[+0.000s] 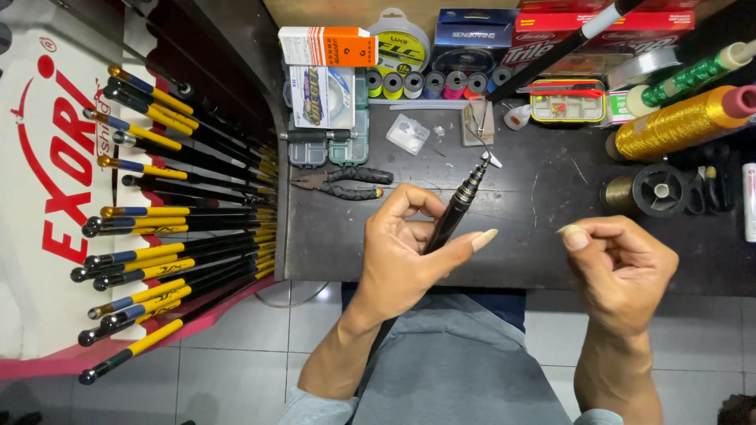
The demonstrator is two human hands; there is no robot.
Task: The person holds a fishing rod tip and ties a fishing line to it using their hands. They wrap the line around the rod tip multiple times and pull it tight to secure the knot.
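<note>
My left hand (405, 252) grips a thin black rod section (457, 208) above the dark worktable (535, 197). Its metal-ringed tip (482, 164) points up and away from me. My right hand (618, 264) hovers to the right of the rod, apart from it, with thumb and forefinger pinched together; whether a fine thread lies between them cannot be seen. Black-handled pliers (342, 181) lie on the table just left of my left hand.
A rack of several black, blue and yellow rods (173, 228) fills the left side. Boxes, line spools (429, 83), a small tackle box (565, 101) and large gold thread cones (677, 122) crowd the table's far edge and right side. Grey tiled floor lies below.
</note>
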